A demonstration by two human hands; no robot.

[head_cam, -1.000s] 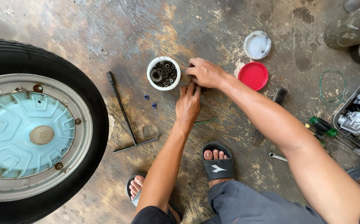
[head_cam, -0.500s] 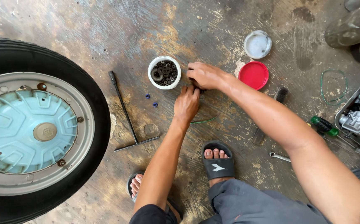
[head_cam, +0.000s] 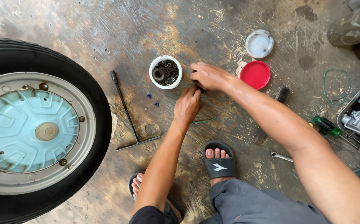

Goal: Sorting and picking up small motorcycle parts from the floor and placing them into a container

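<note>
pinching something small and dark, too hidden to tell its axis, the left hand [head_cam: 187,104] and right hand [head_cam: 207,76] meet beside the white cup [head_cam: 166,72] of washers on the floor [head_cam: 105,33].

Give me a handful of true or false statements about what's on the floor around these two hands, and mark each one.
1. The white round tub of dark metal washers and nuts lies beside the right hand. True.
2. The red round plastic lid covers the tub. False: it lies apart on the floor, past the right hand.
3. The left hand and right hand meet at the fingertips. True.
4. The black T-handle wrench is held in the left hand. False: it lies untouched on the floor.
5. The tyre with a pale blue hub stands upright. False: it lies flat.
</note>
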